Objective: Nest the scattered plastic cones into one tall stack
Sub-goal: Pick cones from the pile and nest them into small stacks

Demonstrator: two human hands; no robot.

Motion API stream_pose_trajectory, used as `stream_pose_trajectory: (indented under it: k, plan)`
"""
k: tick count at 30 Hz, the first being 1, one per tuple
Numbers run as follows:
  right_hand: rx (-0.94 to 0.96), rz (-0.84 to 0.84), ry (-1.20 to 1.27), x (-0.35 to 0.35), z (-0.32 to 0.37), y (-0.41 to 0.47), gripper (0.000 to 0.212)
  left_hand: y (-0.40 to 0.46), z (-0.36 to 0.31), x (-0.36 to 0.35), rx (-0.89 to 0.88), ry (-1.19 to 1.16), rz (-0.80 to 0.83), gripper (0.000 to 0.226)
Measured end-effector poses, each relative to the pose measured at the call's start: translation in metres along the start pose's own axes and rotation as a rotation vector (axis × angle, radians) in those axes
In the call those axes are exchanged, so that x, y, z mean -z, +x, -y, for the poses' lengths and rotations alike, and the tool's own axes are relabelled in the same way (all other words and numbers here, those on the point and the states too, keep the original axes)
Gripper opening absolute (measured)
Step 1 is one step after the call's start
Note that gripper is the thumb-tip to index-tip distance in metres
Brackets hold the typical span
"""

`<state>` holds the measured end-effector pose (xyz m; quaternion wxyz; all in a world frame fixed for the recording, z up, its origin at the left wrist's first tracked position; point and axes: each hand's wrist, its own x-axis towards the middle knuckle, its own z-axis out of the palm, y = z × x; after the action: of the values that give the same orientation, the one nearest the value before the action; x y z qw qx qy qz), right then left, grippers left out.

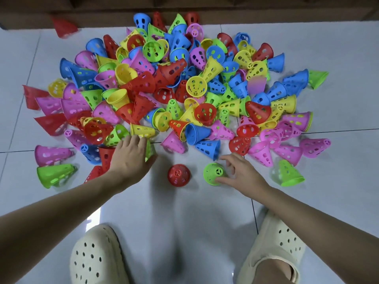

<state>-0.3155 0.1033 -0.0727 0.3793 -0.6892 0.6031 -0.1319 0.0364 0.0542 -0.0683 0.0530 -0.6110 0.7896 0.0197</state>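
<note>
Big cone pile is spread on the floor, with a red cone standing upright just in front of it. Right hand pinches a green cone right beside the red one, while the left hand curls round another green one at the pile's near edge.

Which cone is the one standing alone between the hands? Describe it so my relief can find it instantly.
Start at the big cone pile on the white tiled floor, then come toward the beige clogs. In the bare gap stands a red cone, upright, wide end down, untouched, left of the green cone that the right hand grips.
</note>
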Motion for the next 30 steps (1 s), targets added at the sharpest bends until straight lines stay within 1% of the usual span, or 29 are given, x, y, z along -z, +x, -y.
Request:
stream_pose_trajectory:
  k: [3, 5, 7, 9, 11, 13, 15, 16, 18, 19, 21, 24, 26, 28, 30]
  plan:
    - [0.019, -0.244, -0.025, 0.015, -0.006, 0.002, 0.045, 0.011, 0.006, -0.001, 0.139, 0.076, 0.219, 0.072]
    - [-0.027, -0.392, -0.037, 0.022, -0.01, 0.005, 0.043, 0.016, 0.007, -0.002, 0.165, 0.105, 0.285, 0.077]
    - [-0.075, -0.467, -0.038, 0.027, -0.011, 0.008, 0.044, 0.018, 0.005, -0.003, 0.183, 0.087, 0.294, 0.076]
    - [-0.116, -0.478, -0.076, 0.03, -0.013, 0.013, 0.051, 0.018, 0.003, -0.004, 0.209, 0.001, 0.273, 0.074]
    - [-0.176, -0.463, -0.106, 0.032, -0.015, 0.02, 0.058, 0.016, 0.0, 0.0, 0.234, -0.121, 0.21, 0.071]
    - [-0.22, -0.445, -0.117, 0.032, -0.018, 0.028, 0.063, 0.011, 0.001, 0.004, 0.211, -0.238, 0.121, 0.067]
    - [-0.25, -0.425, -0.136, 0.031, -0.02, 0.035, 0.065, 0.005, 0.001, 0.011, 0.187, -0.404, 0.092, 0.065]
    - [-0.266, -0.407, -0.141, 0.031, -0.02, 0.038, 0.065, 0.0, -0.002, 0.017, 0.195, -0.536, 0.078, 0.062]
    - [-0.287, -0.365, -0.141, 0.031, -0.022, 0.044, 0.062, -0.009, -0.01, 0.031, 0.211, -0.791, 0.017, 0.05]
    - [-0.291, -0.343, -0.146, 0.031, -0.024, 0.047, 0.059, -0.015, -0.015, 0.036, 0.207, -0.877, -0.003, 0.047]
    - [-0.292, -0.285, -0.169, 0.032, -0.028, 0.052, 0.052, -0.024, -0.025, 0.043, 0.17, -0.991, 0.005, 0.05]
    - [-0.264, -0.25, -0.178, 0.033, -0.028, 0.053, 0.044, -0.034, -0.038, 0.04, 0.091, -1.106, 0.058, 0.05]
    - [-0.248, -0.259, -0.148, 0.034, -0.024, 0.05, 0.04, -0.036, -0.046, 0.033, 0.067, -1.119, 0.099, 0.048]
    - [-0.23, -0.307, -0.101, 0.036, -0.02, 0.045, 0.032, -0.036, -0.05, 0.024, 0.043, -1.072, 0.142, 0.045]
    - [-0.212, -0.39, -0.018, 0.04, -0.014, 0.038, 0.026, -0.034, -0.052, 0.017, 0.031, -1.019, 0.186, 0.045]
